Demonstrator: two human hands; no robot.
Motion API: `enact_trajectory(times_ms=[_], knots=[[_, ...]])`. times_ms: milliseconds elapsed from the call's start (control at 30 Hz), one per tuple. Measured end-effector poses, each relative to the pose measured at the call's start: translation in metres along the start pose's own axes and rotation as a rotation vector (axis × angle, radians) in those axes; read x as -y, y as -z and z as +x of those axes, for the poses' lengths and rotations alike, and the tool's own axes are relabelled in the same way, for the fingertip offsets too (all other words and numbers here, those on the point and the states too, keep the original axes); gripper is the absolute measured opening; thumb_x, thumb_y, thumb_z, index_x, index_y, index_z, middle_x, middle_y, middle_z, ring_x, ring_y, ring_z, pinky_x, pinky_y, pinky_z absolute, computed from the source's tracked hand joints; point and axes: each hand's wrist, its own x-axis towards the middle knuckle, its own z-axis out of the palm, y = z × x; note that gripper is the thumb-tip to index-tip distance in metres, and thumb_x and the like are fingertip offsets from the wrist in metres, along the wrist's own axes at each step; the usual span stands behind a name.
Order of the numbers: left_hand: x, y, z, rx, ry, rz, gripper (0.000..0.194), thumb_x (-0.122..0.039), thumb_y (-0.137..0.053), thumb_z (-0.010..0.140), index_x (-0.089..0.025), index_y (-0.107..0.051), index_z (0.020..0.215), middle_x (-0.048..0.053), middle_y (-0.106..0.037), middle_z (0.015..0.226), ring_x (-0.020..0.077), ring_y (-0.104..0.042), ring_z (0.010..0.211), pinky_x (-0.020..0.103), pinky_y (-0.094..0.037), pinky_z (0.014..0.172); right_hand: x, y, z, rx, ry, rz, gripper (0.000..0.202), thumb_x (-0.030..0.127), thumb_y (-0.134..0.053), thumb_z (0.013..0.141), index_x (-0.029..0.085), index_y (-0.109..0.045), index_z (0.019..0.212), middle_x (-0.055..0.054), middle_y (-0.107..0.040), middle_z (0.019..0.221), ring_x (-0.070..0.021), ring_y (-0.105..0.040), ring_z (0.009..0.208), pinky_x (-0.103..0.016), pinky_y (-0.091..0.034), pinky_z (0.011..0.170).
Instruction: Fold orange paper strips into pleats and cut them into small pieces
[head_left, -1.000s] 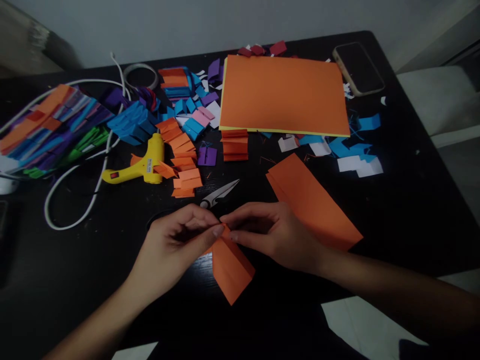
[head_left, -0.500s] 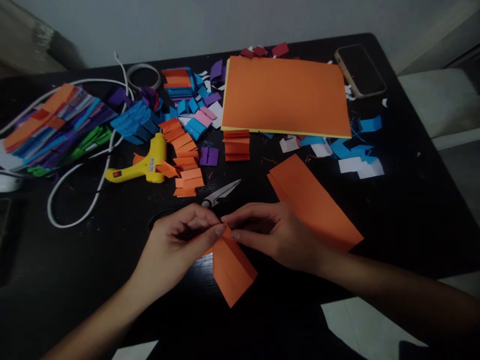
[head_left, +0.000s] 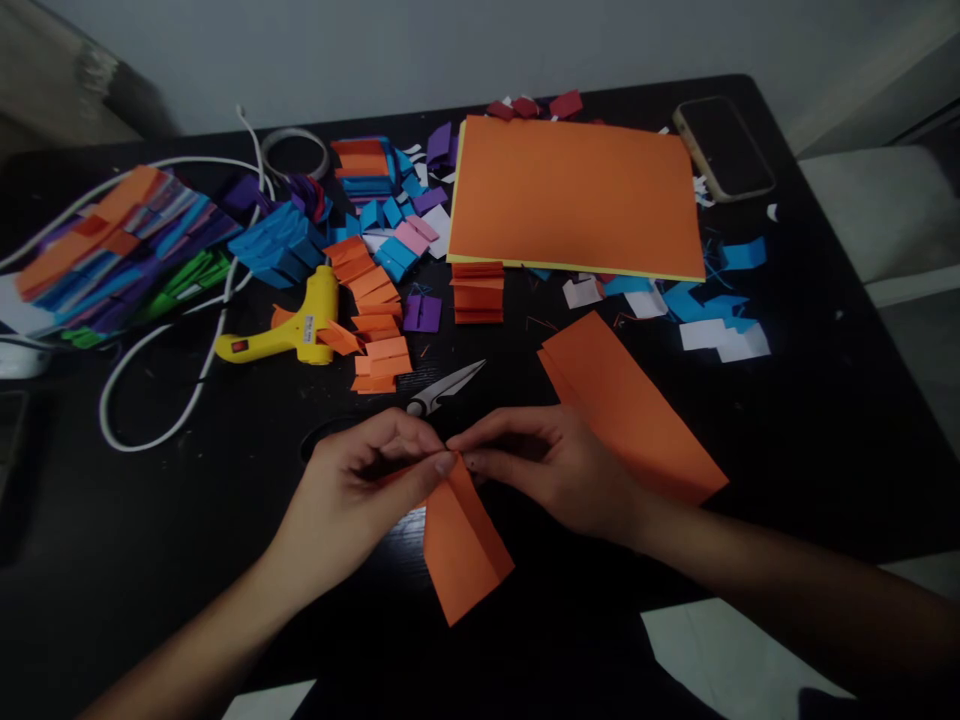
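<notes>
Between my two hands hangs a folded piece of orange paper (head_left: 463, 550), its top end pinched and its lower end spread toward me. My left hand (head_left: 367, 500) is closed, thumb and fingers gripping that top end. My right hand (head_left: 551, 465) pinches the same end from the other side, fingertips almost touching the left thumb. Just beyond the hands lie scissors (head_left: 450, 388), blades pointing away to the right, handles partly hidden behind my left hand. A larger folded orange sheet (head_left: 630, 410) lies beside and partly under my right hand.
A stack of orange sheets (head_left: 577, 195) lies at the back, near a phone (head_left: 724, 148). To the left are a yellow glue gun (head_left: 319, 315), a white cable (head_left: 109, 395), a roll of tape (head_left: 295, 132) and piles of folded coloured paper (head_left: 274, 245). Small folded orange pieces (head_left: 379, 300) lie mid-table.
Both hands keep their pinch on the orange paper. Its lower end has swung slightly down and to the left. The whole view has shifted a little.
</notes>
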Motion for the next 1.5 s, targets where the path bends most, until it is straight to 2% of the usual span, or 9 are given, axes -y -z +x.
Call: enact_trajectory(times_ms=[200, 433, 700, 933, 1067, 1300, 1500], knots=[[0.0030, -0.0008, 0.0002, -0.002, -0.030, 0.017, 0.007, -0.019, -0.078, 0.091, -0.020, -0.075, 0.085, -0.002, -0.074, 0.073, 0.0075, -0.066, 0.064, 0.012, -0.050, 0.058, -0.0006, -0.0009, -0.0015, -0.008, -0.023, -0.001, 0.014, 0.024, -0.088, 0.086, 0.023, -0.087, 0.100, -0.001, -0.086, 0.096, -0.0168, -0.081, 0.094, -0.027, -0.066, 0.085], [-0.0001, 0.0000, -0.0005, 0.012, -0.101, 0.117, 0.007, -0.022, -0.072, 0.095, -0.020, -0.075, 0.089, -0.001, -0.075, 0.075, 0.0099, -0.066, 0.065, 0.016, -0.052, 0.058, -0.0025, -0.0003, -0.0002, -0.073, 0.022, -0.017, 0.016, 0.020, -0.089, 0.085, 0.025, -0.086, 0.099, 0.000, -0.087, 0.100, -0.0154, -0.082, 0.096, -0.027, -0.066, 0.091], [-0.0006, -0.0011, -0.0009, 0.005, -0.175, 0.175, 0.008, -0.019, -0.073, 0.093, -0.019, -0.077, 0.086, -0.001, -0.074, 0.073, 0.0104, -0.068, 0.063, 0.017, -0.053, 0.058, -0.0044, -0.0022, -0.0039, -0.086, 0.073, -0.094, 0.014, 0.023, -0.087, 0.087, 0.025, -0.085, 0.101, -0.001, -0.086, 0.101, -0.0165, -0.082, 0.095, -0.026, -0.066, 0.085], [0.0017, -0.0002, -0.0015, -0.004, -0.230, 0.231, 0.010, -0.018, -0.074, 0.093, -0.019, -0.078, 0.085, 0.000, -0.077, 0.075, 0.0106, -0.068, 0.063, 0.018, -0.053, 0.057, -0.0029, -0.0033, -0.0039, -0.060, -0.002, -0.060, 0.016, 0.025, -0.086, 0.086, 0.021, -0.083, 0.101, -0.003, -0.084, 0.096, -0.0168, -0.080, 0.089, -0.027, -0.064, 0.079], [0.0031, -0.0004, -0.0009, 0.008, -0.258, 0.264, 0.010, -0.018, -0.074, 0.094, -0.020, -0.078, 0.085, -0.001, -0.077, 0.074, 0.0109, -0.069, 0.063, 0.018, -0.053, 0.057, 0.0006, -0.0030, -0.0026, -0.043, -0.011, -0.102, 0.012, 0.028, -0.085, 0.087, 0.019, -0.081, 0.094, -0.002, -0.081, 0.088, -0.0156, -0.076, 0.083, -0.026, -0.060, 0.074], [0.0015, -0.0008, -0.0014, -0.016, -0.208, 0.253, 0.011, -0.019, -0.074, 0.093, -0.019, -0.078, 0.082, 0.000, -0.076, 0.072, 0.0114, -0.067, 0.061, 0.019, -0.052, 0.057, 0.0038, -0.0031, -0.0030, -0.046, 0.036, -0.222, 0.013, 0.028, -0.070, 0.098, 0.018, -0.079, 0.099, -0.003, -0.078, 0.090, -0.0154, -0.071, 0.082, -0.027, -0.055, 0.071], [0.0004, -0.0013, -0.0029, 0.007, -0.164, 0.218, 0.013, -0.023, -0.073, 0.095, -0.019, -0.079, 0.085, 0.000, -0.075, 0.071, 0.0115, -0.065, 0.061, 0.020, -0.050, 0.056, 0.0041, -0.0042, -0.0033, -0.032, -0.002, -0.203, 0.013, 0.032, -0.078, 0.093, 0.019, -0.077, 0.092, -0.002, -0.076, 0.086, -0.0162, -0.070, 0.078, -0.027, -0.055, 0.069]])
